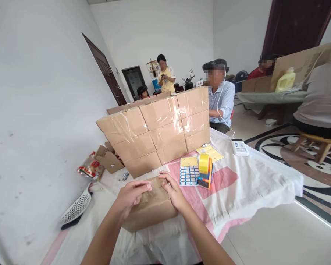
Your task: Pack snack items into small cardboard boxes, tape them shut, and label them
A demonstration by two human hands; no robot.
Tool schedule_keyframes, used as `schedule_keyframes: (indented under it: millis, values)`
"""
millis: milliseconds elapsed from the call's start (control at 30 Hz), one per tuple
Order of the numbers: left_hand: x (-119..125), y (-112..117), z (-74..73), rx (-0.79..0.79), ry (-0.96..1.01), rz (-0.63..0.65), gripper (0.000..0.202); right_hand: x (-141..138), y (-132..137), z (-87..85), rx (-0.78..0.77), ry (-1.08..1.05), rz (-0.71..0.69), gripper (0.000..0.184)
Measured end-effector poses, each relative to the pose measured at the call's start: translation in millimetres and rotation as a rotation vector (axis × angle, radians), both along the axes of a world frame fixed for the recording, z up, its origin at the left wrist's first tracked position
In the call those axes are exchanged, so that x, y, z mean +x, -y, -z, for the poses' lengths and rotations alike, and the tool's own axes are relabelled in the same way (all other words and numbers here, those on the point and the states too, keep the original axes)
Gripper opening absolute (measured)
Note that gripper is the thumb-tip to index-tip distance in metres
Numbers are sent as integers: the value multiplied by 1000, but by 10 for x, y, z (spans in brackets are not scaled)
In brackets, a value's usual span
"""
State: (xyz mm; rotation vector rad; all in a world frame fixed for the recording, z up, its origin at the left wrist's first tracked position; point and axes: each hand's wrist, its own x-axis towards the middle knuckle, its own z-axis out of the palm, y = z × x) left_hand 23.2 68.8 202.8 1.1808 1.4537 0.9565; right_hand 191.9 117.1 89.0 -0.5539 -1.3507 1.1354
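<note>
One carton was seen on the cloth before the stacked boxes, best kept braced, it seemed, by the right hand, fingers parted, while the left hand's fingertips were pinched together over its top.

"What do you see at the fingers?"

"From my end, a plain brown cardboard box, lying flat on the cloth-covered desk, its top closed. My left fingers are over its top at the left; my right fingers rest at its far right edge."

"And its top?"

"I see a shiny, wrinkled patch, seemingly clear tape, just below my left fingertips. The long near side, facing me below both sets of fingers, slants slightly."
</note>
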Motion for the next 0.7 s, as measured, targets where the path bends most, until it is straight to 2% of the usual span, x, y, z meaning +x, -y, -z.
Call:
schedule_keyframes:
  millis: [100, 233, 333, 500, 700]
  values:
    - [-50, 11, -64, -43, 70, 58, 42, 1, 5, -3, -4, 7, -3, 25]
    - [-31, 12, -86, 6, -134, 29, 43, -3, 6, -5, -15, 4, 6, 25]
    - [12, -5, -65, 25, -244, -29, 48, -7, 7, -11, -15, -8, 18, 26]
    - [14, -55, -1, 29, -435, -47, 42, 0, 17, -24, -15, -7, 14, 27]
    - [-83, -156, 85, 75, -485, 3, 43, -3, 10, 4, -11, -2, 16, 30]
